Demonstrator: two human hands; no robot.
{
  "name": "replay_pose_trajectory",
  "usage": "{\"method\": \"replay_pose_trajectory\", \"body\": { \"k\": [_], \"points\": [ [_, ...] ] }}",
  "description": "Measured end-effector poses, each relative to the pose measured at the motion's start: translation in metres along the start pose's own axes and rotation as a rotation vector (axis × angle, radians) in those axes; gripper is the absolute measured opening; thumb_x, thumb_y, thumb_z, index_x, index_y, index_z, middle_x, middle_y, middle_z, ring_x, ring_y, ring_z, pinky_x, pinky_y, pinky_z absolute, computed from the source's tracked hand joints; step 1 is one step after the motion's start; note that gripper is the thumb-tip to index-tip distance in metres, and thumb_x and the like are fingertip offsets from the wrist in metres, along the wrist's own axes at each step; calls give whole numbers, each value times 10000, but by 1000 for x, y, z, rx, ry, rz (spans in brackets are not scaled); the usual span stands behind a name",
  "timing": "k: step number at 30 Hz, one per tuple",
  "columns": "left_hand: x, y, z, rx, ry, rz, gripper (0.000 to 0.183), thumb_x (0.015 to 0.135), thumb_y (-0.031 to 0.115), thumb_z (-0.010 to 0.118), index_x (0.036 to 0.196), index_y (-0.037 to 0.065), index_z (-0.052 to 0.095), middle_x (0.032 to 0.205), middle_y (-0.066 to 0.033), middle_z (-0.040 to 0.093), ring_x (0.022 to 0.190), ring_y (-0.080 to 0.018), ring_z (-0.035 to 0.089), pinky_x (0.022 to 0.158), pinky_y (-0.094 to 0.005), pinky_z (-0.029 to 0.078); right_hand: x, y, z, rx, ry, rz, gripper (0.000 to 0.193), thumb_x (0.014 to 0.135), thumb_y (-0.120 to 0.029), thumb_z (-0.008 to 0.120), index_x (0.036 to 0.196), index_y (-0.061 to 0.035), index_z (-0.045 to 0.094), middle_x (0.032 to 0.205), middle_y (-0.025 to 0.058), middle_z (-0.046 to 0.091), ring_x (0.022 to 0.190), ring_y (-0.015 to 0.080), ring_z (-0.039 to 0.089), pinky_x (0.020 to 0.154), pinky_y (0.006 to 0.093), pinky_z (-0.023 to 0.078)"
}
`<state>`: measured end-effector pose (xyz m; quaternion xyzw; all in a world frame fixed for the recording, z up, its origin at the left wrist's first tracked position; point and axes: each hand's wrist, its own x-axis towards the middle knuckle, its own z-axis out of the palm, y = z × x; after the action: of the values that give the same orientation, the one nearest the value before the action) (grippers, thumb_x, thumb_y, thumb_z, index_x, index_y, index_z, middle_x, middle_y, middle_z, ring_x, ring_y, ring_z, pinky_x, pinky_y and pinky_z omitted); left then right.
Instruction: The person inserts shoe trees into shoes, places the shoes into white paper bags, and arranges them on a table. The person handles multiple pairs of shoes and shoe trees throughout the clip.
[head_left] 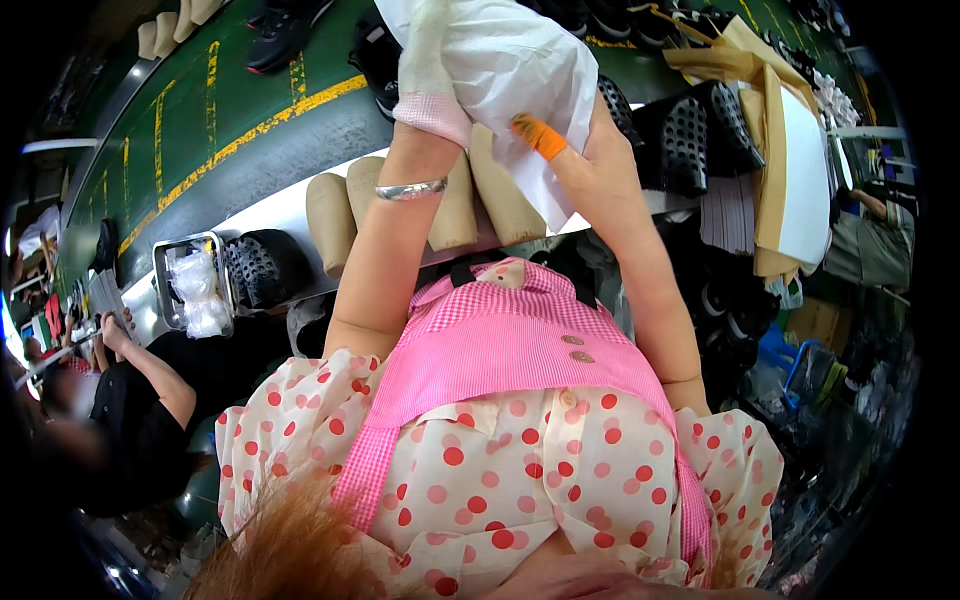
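My right hand (602, 168), bare apart from an orange finger cot on the thumb, grips a thin white sheet of tissue paper (520, 70). Its thumb presses on the front of the sheet and its other fingers are hidden behind. My left hand (432, 70) wears a white glove with a pink cuff and reaches up against the paper's left side. Its fingers are out of sight, covered by paper or cut off by the top edge. Under my forearms several beige rounded forms (330, 222) lie in a row on the pale ledge.
Black shoes (672, 145) with studded soles lie at the right, near brown and white paper sheets (790, 170). A metal tray (165, 290) with clear plastic pieces stands at the left beside a black studded sole (265, 268). A co-worker's arm (155, 375) shows at far left.
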<state>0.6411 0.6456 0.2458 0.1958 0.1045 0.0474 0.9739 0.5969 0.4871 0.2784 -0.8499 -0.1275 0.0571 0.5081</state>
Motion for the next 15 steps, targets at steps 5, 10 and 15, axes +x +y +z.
{"method": "replay_pose_trajectory", "body": {
  "k": [5,10,15],
  "points": [
    [-18,38,15,-59,381,-54,379,880,334,649,1162,86,593,1097,-85,647,956,-254,636,868,-384,532,25,-1,19,-396,226,-409,441,863,-135,651,1278,-65,520,996,172,657,882,370,636,738,426,515],
    [4,62,-7,-174,384,-39,559,868,519,584,1272,139,518,1233,-75,590,1108,-261,573,952,-428,466,58,-27,28,-342,305,-698,433,797,44,659,1207,-71,582,1005,137,658,872,319,650,732,363,524],
    [-9,105,0,-210,339,117,519,903,528,504,1252,146,540,1207,-80,612,1099,-272,587,932,-457,480,78,-62,48,-242,211,-976,452,731,133,610,1142,-55,611,1022,143,628,889,307,641,742,345,524]
  ]
}}
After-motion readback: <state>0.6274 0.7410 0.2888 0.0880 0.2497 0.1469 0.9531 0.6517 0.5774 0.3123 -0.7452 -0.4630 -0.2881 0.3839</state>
